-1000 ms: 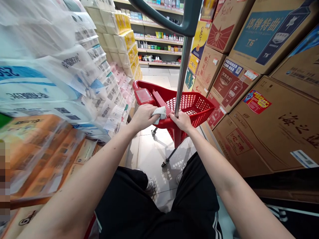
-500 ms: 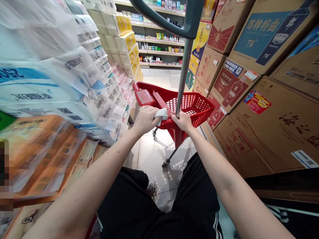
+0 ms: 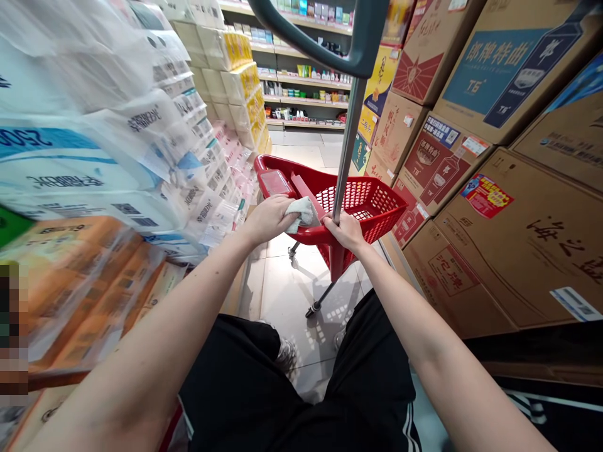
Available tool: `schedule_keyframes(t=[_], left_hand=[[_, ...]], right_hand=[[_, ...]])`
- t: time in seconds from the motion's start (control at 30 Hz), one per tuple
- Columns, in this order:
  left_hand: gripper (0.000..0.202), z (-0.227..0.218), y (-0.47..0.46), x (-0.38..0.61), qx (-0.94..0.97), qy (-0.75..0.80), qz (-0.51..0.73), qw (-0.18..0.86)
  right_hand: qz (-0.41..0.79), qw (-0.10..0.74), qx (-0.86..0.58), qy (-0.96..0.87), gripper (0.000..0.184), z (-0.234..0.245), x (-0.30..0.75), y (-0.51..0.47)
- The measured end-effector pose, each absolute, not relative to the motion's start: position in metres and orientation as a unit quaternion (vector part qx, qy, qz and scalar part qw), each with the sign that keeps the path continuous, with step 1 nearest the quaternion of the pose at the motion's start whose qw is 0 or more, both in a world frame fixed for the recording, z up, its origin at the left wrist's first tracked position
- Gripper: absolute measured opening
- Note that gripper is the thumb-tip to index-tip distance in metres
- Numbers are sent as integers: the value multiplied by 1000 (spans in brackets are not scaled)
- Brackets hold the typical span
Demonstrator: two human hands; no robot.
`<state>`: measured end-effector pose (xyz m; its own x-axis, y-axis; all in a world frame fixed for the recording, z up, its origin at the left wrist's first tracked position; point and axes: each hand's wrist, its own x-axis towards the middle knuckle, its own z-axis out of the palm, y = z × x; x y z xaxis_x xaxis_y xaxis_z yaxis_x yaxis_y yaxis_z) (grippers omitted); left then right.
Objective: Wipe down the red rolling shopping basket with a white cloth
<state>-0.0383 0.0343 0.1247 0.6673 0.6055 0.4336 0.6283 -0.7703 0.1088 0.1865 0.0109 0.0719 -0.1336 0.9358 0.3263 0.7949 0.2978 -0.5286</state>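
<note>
Pressing white cloth (image 3: 302, 211) on red basket (image 3: 377, 202) rim, clamped in fingers of left hand (image 3: 267, 218); bracing with right hand (image 3: 347, 230), fingers seemingly closed round handle pole (image 3: 347, 141). Best: cloth flat, pressure even.

Left of my left grip (image 3: 268, 218) I see stacked tissue packs (image 3: 141, 157) crowding close; right of my right grip (image 3: 347, 230), cartons (image 3: 471, 207) wall the aisle. Ahead, beyond the basket (image 3: 372, 201), the floor (image 3: 306, 150) lies open.

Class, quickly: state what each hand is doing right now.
Left hand: closed, holding white cloth on the red basket rim.
Right hand: closed on the red basket rim.
</note>
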Motion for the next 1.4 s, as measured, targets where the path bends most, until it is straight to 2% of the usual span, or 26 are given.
schedule_keyframes(t=[0.93, 1.4], left_hand=[[32, 116, -10, 13, -865, -400, -291, 80], [30, 112, -17, 15, -854, -416, -293, 106]], right_hand=[[148, 270, -511, -802, 35, 76, 228, 12], [182, 328, -437, -818, 33, 61, 229, 32]])
